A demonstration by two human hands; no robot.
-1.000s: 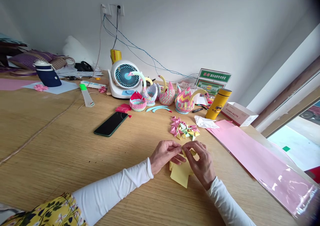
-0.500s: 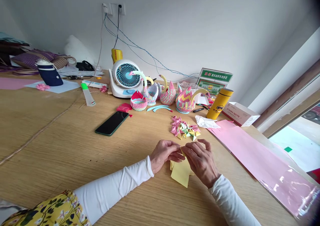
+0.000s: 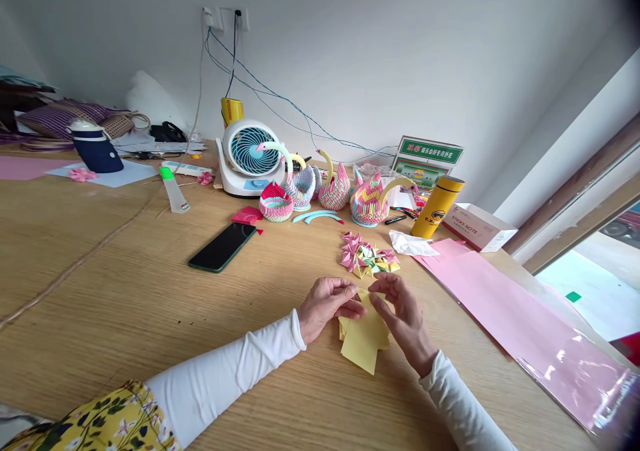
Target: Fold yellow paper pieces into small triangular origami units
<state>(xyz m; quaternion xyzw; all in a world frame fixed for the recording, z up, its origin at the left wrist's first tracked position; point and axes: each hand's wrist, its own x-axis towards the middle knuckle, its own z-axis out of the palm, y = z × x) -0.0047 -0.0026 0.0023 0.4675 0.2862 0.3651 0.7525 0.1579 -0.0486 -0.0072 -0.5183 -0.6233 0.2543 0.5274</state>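
My left hand (image 3: 327,304) pinches a small piece of yellow paper (image 3: 363,295) between thumb and fingers; its exact fold is too small to make out. Close by on the right, my right hand (image 3: 404,318) has its thumb and fingers apart, around the far edge of that piece, with nothing seen in its grasp. Beneath both hands lies a stack of yellow paper slips (image 3: 361,350), the top one turned askew. Just beyond sits a pile of folded paper triangles (image 3: 369,256) in pink, yellow and green.
A black phone (image 3: 223,246) lies left of the pile. Folded-paper swans (image 3: 370,201) stand at the back beside a white fan (image 3: 253,154). To the right are a yellow bottle (image 3: 437,206), a sticky note box (image 3: 480,228) and pink sheets (image 3: 515,318) in clear plastic.
My right hand has loosened from the small yellow piece, its thumb and fingers spreading apart. My left hand stays in place with its pinch. The view has shifted very slightly.
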